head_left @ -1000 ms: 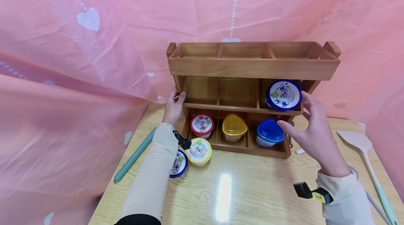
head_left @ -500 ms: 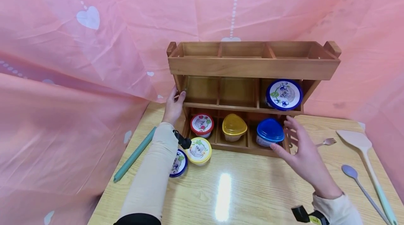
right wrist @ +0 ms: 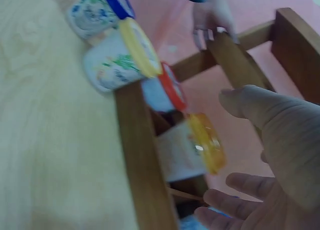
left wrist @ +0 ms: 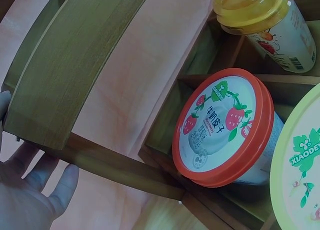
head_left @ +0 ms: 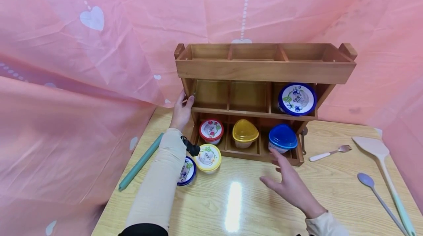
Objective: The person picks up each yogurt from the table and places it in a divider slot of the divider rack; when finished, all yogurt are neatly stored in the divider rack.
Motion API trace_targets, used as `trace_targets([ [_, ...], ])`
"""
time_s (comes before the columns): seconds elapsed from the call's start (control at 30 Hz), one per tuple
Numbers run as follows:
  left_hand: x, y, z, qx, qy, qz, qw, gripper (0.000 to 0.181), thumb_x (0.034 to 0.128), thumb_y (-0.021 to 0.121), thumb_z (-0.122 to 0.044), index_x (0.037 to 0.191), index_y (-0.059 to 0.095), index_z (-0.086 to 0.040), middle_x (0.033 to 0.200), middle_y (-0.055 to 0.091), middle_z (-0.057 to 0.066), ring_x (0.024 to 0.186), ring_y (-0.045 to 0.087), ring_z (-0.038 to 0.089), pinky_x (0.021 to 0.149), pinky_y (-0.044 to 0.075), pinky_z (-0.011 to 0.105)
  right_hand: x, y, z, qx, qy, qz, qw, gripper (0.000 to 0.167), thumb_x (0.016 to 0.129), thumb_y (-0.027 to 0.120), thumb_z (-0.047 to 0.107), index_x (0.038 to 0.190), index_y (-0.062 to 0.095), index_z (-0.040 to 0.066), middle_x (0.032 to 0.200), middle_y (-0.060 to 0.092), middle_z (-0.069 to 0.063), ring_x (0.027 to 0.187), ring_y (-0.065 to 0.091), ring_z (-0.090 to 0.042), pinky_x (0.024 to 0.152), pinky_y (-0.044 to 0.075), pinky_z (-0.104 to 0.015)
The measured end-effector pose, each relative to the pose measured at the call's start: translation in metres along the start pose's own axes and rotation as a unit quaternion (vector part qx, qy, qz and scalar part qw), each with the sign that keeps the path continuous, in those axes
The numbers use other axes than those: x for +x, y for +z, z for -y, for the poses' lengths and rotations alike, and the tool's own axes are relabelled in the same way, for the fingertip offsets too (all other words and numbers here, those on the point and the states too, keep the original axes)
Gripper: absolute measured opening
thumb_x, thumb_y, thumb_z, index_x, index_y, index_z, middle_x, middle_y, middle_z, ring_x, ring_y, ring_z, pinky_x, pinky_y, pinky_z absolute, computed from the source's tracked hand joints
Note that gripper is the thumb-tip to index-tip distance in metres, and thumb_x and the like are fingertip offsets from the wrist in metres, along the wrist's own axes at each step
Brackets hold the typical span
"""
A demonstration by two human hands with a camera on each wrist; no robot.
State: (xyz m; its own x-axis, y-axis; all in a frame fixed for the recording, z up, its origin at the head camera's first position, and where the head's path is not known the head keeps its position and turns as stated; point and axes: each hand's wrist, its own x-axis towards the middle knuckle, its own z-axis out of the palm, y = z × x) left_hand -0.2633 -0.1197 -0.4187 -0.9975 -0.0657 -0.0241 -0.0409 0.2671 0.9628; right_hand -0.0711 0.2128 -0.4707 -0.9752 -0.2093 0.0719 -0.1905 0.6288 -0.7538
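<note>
My left hand [head_left: 181, 113] grips the left side of a three-tier wooden rack [head_left: 264, 72], thumb in front. The left wrist view shows its fingers at the rack's wooden edge. My right hand [head_left: 290, 184] hovers over the table in front of the rack, fingers spread, holding nothing. On the bottom tier sit a red-lidded tub [head_left: 211, 130], a yellow-lidded cup [head_left: 245, 133] and a blue-lidded cup [head_left: 282, 136]. A larger blue-lidded tub [head_left: 297, 99] stands in the middle tier's right compartment. Below the left wrist are a yellow-lidded tub [head_left: 208, 158] and a partly hidden blue-rimmed tub [head_left: 187, 171].
A green rod [head_left: 141, 162] lies at the table's left edge. On the right lie a fork [head_left: 331, 152], a purple spoon [head_left: 367, 181] and a spatula [head_left: 373, 147]. Pink cloth [head_left: 115, 63] hangs behind and at both sides.
My right hand has come away from beside the large blue-lidded tub, moving down and left over the table. The fork and spoon have come into full view. My left hand stays put.
</note>
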Motion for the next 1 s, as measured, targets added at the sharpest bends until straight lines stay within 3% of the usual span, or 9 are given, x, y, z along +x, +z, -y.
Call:
trace_targets([
  [0.37,0.003,-0.001,0.001,0.001,0.001,0.000,1.0000,0.057,0.1025,0.046,-0.044,0.155,0.024,-0.042,0.158,0.035,0.001,0.141,0.040,0.027,0.113,0.040,0.047,0.020,0.051,0.000,0.040,-0.036,0.022,0.9983,0.094,0.079,0.084,0.020,0.152,0.027,0.003,0.150,0.040,-0.023,0.126,0.051,-0.044,0.100,0.047,-0.058],
  [0.67,0.001,-0.001,0.002,0.001,0.001,0.002,1.0000,0.059,0.1018,0.047,-0.045,0.155,0.023,-0.040,0.158,0.034,0.001,0.141,0.040,0.028,0.112,0.040,0.048,0.039,0.088,0.011,0.090,-0.004,0.076,0.9930,0.101,0.079,0.084,0.019,0.157,0.019,0.011,0.157,0.032,-0.016,0.133,0.046,-0.041,0.109,0.041,-0.054],
  [1.0,0.002,-0.001,0.002,-0.002,0.005,0.003,1.0000,0.059,0.1019,0.047,-0.044,0.156,0.023,-0.038,0.159,0.033,0.001,0.140,0.041,0.029,0.113,0.040,0.047,0.061,0.123,0.019,0.073,-0.008,0.081,0.9940,0.105,0.077,0.085,0.020,0.157,0.017,0.012,0.161,0.026,-0.012,0.141,0.040,-0.032,0.115,0.036,-0.049],
])
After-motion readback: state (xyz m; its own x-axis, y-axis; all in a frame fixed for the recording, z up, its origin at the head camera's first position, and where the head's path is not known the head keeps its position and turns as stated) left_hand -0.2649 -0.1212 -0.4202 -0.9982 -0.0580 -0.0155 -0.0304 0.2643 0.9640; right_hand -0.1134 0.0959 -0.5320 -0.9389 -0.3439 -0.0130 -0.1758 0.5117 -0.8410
